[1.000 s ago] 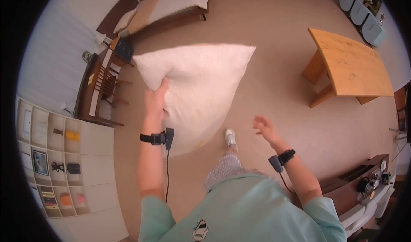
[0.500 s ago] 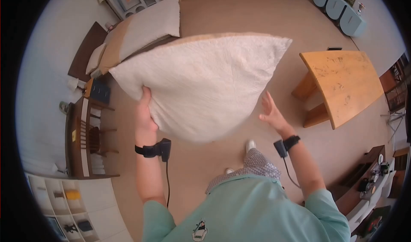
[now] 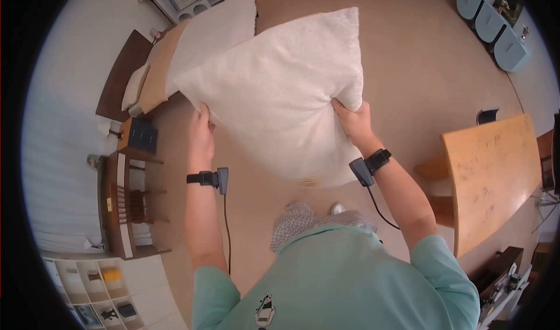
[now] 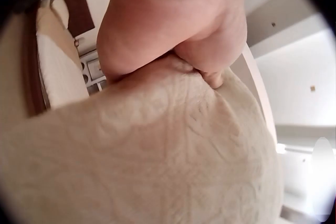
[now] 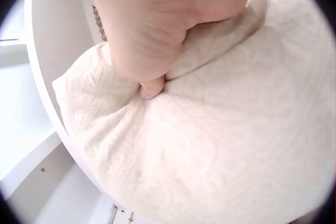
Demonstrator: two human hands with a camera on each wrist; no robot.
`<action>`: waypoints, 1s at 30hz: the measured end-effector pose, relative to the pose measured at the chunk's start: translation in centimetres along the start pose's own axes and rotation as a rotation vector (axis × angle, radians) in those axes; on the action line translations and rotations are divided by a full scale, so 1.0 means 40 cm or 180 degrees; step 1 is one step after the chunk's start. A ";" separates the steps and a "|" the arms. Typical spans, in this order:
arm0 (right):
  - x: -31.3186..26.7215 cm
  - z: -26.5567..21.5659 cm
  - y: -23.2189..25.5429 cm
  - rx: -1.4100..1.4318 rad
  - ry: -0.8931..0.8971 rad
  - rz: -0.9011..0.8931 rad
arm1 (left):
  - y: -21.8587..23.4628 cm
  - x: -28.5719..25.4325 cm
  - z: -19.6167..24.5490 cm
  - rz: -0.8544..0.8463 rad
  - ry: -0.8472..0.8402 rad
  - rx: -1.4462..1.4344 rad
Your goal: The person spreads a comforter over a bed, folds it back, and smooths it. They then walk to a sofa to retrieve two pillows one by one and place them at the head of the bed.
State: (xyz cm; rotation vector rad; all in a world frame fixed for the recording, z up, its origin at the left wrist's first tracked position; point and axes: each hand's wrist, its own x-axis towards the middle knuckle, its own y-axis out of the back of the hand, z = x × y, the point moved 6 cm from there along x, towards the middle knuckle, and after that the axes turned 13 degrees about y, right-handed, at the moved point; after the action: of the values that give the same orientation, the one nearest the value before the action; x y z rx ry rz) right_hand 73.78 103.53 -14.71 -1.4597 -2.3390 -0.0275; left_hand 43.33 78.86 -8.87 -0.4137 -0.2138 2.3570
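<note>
A large cream pillow with a faint woven pattern is held up in front of the body, tilted, above the floor. My left hand pinches its left edge near a corner, with the thumb on the near face. On the other side, my right hand grips the right edge, and its thumb sinks into the fabric and draws creases. The left wrist view shows the left hand bunching the pillow cloth. In the right wrist view, the right thumb presses a dent into the pillow.
Behind the pillow at the far left stands a bed with a small pillow at its headboard. A wooden table is on the right. Along the left are a nightstand, a desk with a chair and a white shelf.
My right hand, free earlier, has come to the pillow's right edge and taken hold. The pillow has turned, its right corner rising; the left hand has stayed on the left edge.
</note>
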 end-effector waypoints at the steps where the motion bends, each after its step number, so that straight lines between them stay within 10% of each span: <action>1: 0.065 0.018 0.000 -0.0008 0.0034 0.0007 | 0.019 0.062 -0.026 0.0355 0.0002 0.0505; 13: 0.477 0.532 0.499 -0.0766 -0.0551 0.2890 | 0.466 0.529 -0.819 0.1422 0.2462 -0.0260; 19: 0.562 0.599 0.818 0.0517 -0.1293 0.3244 | 0.368 0.884 -0.722 0.1214 0.2661 -0.0024; 26: 0.779 0.844 1.023 0.1602 -0.0588 0.4861 | 0.072 1.527 -0.661 0.0668 0.2132 0.0594; 30: 0.895 1.284 1.252 0.0547 -0.1723 0.3167 | -0.145 1.761 -0.643 0.0431 0.2247 0.0829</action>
State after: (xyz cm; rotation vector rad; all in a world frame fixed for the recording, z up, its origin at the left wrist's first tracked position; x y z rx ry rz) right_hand 87.63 168.44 -59.67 -2.5719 -1.5922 0.8908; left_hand 7.67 132.42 -47.82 -1.1115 0.4571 2.1720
